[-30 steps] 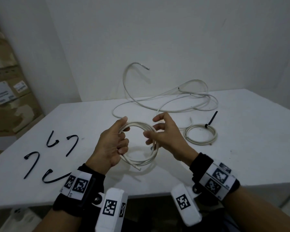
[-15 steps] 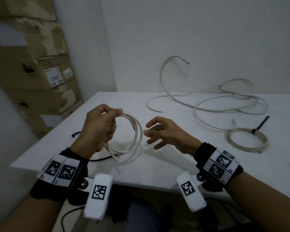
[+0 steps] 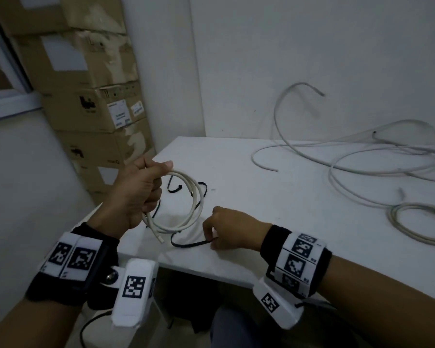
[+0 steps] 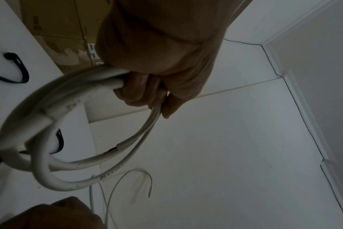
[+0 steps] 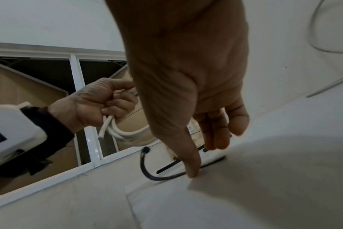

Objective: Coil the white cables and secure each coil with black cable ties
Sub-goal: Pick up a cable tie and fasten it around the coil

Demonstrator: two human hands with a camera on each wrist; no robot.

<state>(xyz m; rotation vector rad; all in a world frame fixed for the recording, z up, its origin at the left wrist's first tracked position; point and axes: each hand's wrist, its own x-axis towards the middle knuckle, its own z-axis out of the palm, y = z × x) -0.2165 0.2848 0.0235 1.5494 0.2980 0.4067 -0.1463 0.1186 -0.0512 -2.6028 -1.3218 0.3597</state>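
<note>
Two black ties lie partly hidden behind the held coil.

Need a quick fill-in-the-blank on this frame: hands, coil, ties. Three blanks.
1. The white coil is gripped by the ____ hand.
2. The right hand reaches a black cable tie lying on the ____.
3. The tied coil lies on the person's ____ side.

Missing: left; table; right

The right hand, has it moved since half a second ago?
Yes. The right hand has dropped from mid-air beside the held coil to the table, where its fingertips now touch a black cable tie.
</note>
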